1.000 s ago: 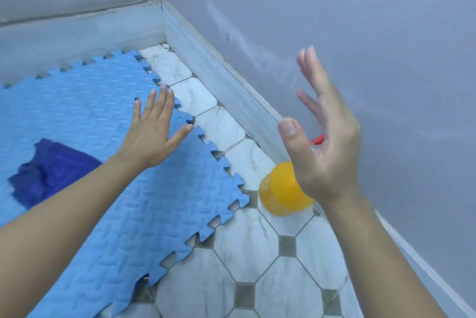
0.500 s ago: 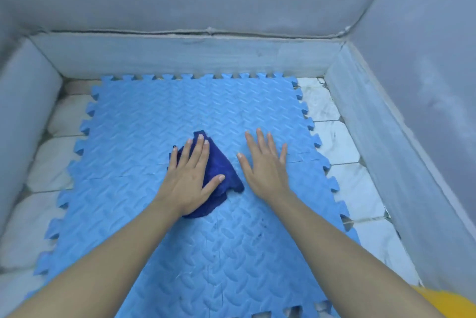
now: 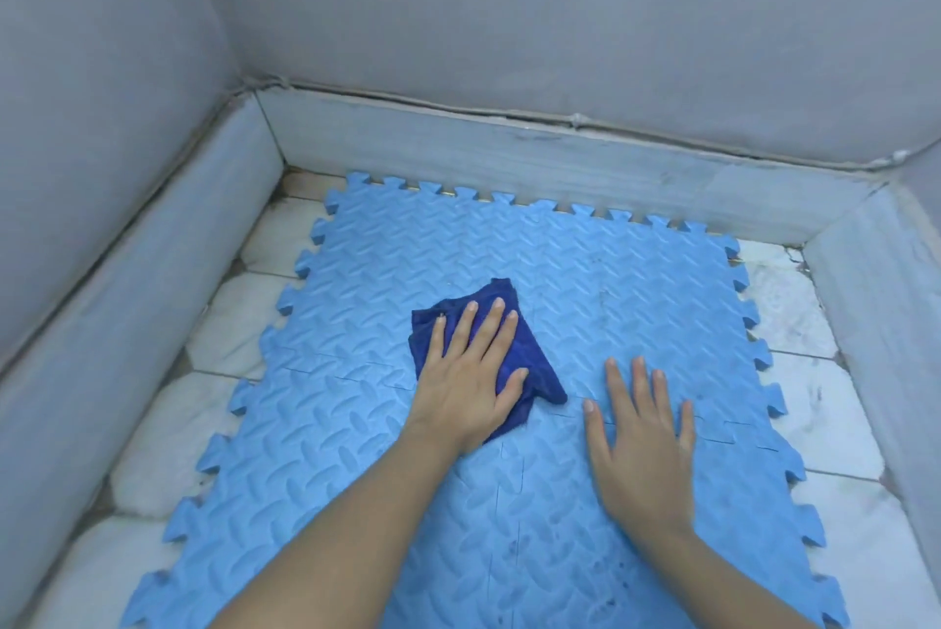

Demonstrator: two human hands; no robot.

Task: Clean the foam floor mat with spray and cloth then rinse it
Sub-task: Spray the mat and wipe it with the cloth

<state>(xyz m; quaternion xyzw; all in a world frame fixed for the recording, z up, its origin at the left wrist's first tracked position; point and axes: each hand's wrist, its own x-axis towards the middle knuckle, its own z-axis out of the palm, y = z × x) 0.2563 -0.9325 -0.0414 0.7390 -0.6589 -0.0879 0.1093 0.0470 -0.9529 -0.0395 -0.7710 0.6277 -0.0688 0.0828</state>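
Pressing flat with fingers spread, the left hand [image 3: 466, 381] pins a crumpled dark-blue cloth [image 3: 529, 364] onto the embossed, jigsaw-edged blue foam floor mat [image 3: 585, 272] laid over white marble tiles [image 3: 835, 425], while the right hand [image 3: 644, 455] rests open-palmed beside it, holding nothing.

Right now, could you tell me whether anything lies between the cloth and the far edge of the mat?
Nothing visible does. The left hand presses flat on the cloth, and the mat beyond it is bare up to its far edge. The right hand rests flat on the mat beside it, out of that path.
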